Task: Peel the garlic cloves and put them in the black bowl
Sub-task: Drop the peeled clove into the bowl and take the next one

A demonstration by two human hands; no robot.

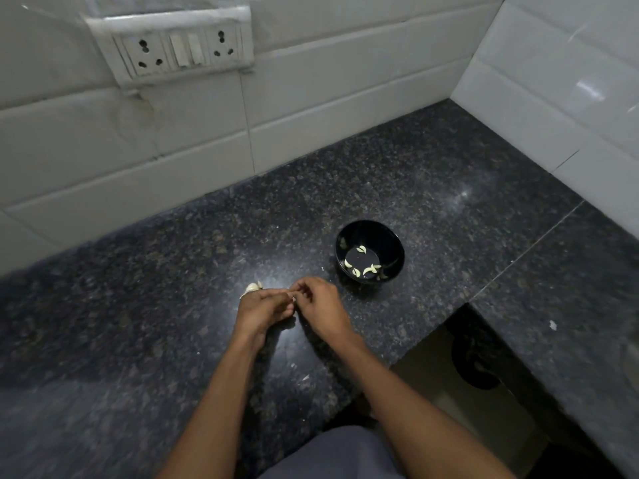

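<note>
Your left hand [264, 311] and right hand [320, 305] meet fingertip to fingertip, pinching a garlic clove [294, 299] over the worktop [138, 305]. The black bowl [369, 252], at two o'clock, holds peeled cloves [368, 269]; unpeeled garlic [253, 288] lies at eleven o'clock.

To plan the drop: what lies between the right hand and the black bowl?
Head view: only bare countertop between right hand and black bowl.

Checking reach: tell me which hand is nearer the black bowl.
Right. The right hand sits just left of and below the black bowl; the left hand lies beyond it, farther left.
</note>
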